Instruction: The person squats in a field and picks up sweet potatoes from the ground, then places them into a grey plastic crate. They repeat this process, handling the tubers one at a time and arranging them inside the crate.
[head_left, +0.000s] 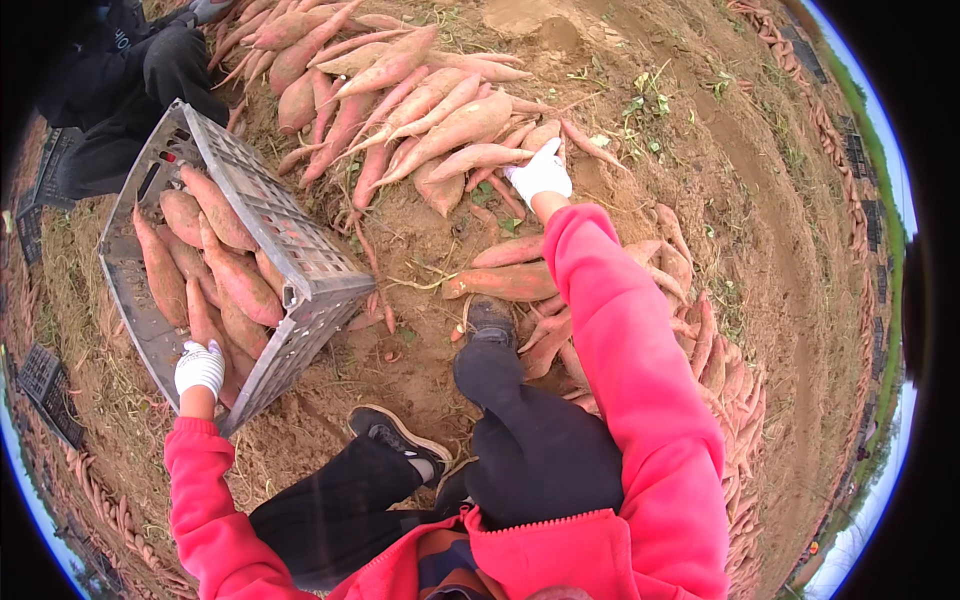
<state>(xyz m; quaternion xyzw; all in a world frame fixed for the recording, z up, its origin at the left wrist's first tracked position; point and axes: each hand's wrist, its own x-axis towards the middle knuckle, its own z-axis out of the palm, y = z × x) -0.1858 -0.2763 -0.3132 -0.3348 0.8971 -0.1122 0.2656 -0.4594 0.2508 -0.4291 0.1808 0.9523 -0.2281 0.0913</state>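
Note:
My left hand (200, 369), in a white striped glove, is inside a tilted grey plastic crate (281, 187). Its fingers close around the lower end of a slim sweet potato (201, 311), with several larger sweet potatoes (238, 281) lying beside it in the crate. My right hand (541, 176), also gloved in white, reaches to the near right edge of a sweet potato heap (442, 105). It touches the tapered tip of one sweet potato (480, 159); the glove hides whether the fingers grip it.
More sweet potatoes (502, 281) lie by my shoe (491, 319) and in a long row (731, 382) beyond my right arm. Another person's dark-trousered leg (176, 67) is just behind the crate. Black crates (51, 390) stand at far left on bare soil (322, 405).

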